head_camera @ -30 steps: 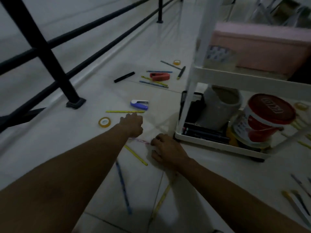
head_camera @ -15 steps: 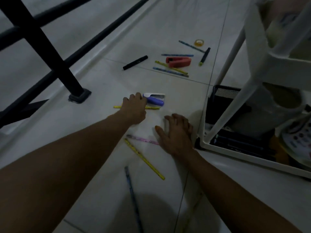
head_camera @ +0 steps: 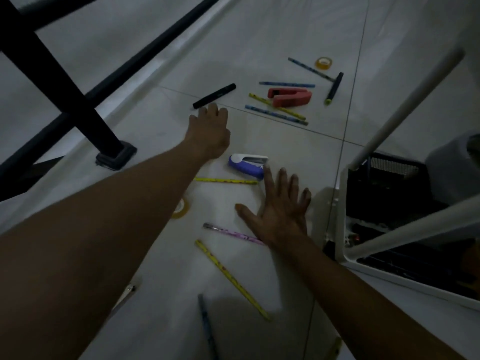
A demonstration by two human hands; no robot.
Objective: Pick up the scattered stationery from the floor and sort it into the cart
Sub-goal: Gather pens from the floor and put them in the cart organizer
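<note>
White floor tiles [head_camera: 259,27] beside a black railing [head_camera: 65,100] bear scattered stationery: left hand [head_camera: 209,132], fingers loosely spread and empty, nears a black marker [head_camera: 214,96]; right hand [head_camera: 281,211], splayed flat, covers a pink pencil [head_camera: 231,233] beside a blue stapler [head_camera: 248,165] and white cart [head_camera: 340,216]; no writing legible.

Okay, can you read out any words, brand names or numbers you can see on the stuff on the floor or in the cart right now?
None can be read.
black marker: a faint pale mark on the barrel, too blurred to read.
yellow pencils: small printed marks, too small to read.
pink pencil: pattern only, no legible text.
blue stapler and red stapler: no visible lettering.
</note>
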